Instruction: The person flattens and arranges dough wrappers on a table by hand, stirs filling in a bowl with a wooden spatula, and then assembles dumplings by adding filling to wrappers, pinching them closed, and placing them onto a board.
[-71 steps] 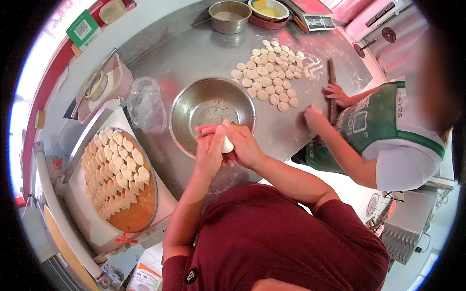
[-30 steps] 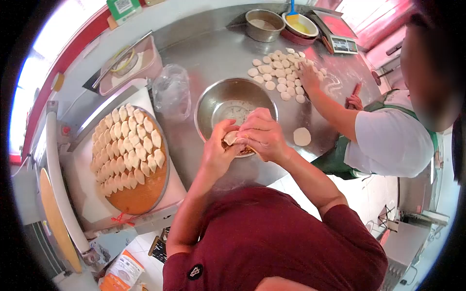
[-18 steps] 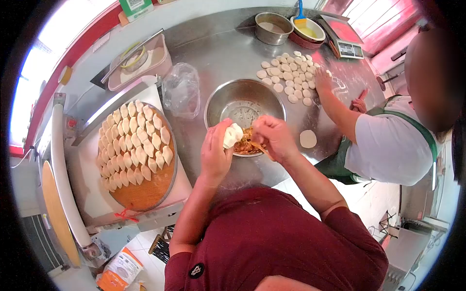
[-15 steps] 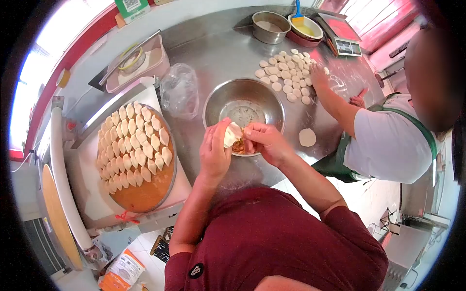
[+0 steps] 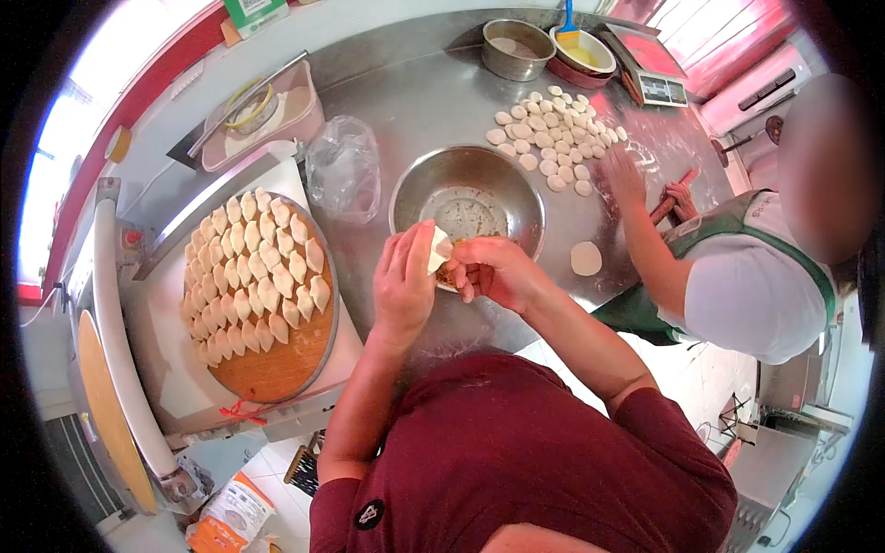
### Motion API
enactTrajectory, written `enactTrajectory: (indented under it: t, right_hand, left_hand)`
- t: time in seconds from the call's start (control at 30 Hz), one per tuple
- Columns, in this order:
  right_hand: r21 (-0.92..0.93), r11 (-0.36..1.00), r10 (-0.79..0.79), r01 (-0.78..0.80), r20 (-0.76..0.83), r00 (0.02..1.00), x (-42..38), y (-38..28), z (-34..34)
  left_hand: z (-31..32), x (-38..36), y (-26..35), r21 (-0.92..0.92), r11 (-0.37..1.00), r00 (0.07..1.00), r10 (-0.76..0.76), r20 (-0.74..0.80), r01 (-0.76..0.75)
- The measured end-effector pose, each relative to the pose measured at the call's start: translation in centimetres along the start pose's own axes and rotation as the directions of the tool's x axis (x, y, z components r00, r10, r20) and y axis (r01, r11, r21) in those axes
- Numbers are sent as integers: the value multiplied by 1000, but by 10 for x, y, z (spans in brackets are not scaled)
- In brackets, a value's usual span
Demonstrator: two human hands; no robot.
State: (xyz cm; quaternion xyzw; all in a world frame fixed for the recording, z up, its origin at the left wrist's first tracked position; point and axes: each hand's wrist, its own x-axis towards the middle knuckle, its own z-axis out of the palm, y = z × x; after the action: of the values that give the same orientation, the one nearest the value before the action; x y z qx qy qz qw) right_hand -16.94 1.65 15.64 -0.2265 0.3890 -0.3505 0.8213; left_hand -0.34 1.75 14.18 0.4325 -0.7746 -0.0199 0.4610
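Observation:
Over the near rim of a steel bowl [image 5: 530, 184], my left hand [image 5: 404, 281] holds a white dough wrapper [image 5: 440, 252] between thumb and fingers. My right hand [image 5: 498, 269] is closed at the wrapper's right edge, its fingertips pinching the dough. Some orange-brown filling [image 5: 444, 276] shows between the two hands, partly hidden by them. To the left, several rows of shaped dumplings [image 5: 241, 269] lie on a round wooden board [image 5: 267, 373]. A single flat wrapper [image 5: 585, 259] rests on the steel table right of the bowl.
Small dough discs [image 5: 553, 138] spread over the table [image 5: 415, 101] beside a co-worker's hand [image 5: 624, 175]; the co-worker's other hand holds a rolling pin [image 5: 662, 210]. A plastic bag [image 5: 343, 170], flour tub [image 5: 277, 120], metal pot [image 5: 514, 51], oil bowl with brush [image 5: 585, 53] and scale [image 5: 645, 64] stand around.
My right hand has shifted slightly at the wrapper, and the wrapper looks narrower from here. The co-worker's arm has moved nearer, and the rolling pin now shows in the other hand.

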Motion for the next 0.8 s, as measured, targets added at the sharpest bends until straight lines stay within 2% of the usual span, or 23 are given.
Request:
enactTrajectory:
  t: [0.07,0.17,0.47,0.57,0.6,0.63,0.67,0.73,0.77,0.8]
  right_hand:
    - [-25,999,37,-38,-31,999,4,0,6]
    - [-30,999,13,-14,-10,1000,6,3,5]
    - [-38,999,-9,9,13,1000,6,5,-6]
    - [-177,949,-282,261,-108,953,7,10,-7]
    - [-438,813,-492,384,-163,855,12,14,-9]
    - [-661,601,-688,449,-140,712,15,17,-14]
    - [-690,479,-776,543,-44,629,11,7,-3]
    - [-746,260,-892,612,57,449,19,-5,1]
    - [-710,295,-886,640,48,461,25,-5,2]
    - [-676,325,-882,661,36,470,30,-6,3]
  left_hand:
    - [-3,1,2,6,1000,1000,5,-4,-5]
    - [-4,1,-1,42,999,999,33,-9,-33]
    - [-5,0,-4,34,999,1000,-25,-9,25]
    - [-3,-3,3,-103,950,956,-291,43,294]
    - [-5,-3,2,-235,880,911,-396,115,412]
    - [-2,-5,1,-350,778,853,-488,186,522]
    - [10,-17,-4,-457,650,787,-573,230,607]
    - [5,-7,8,-595,317,643,-597,480,738]
    - [8,-5,13,-629,152,588,-569,575,762]
    - [14,-7,17,-681,24,579,-550,602,731]
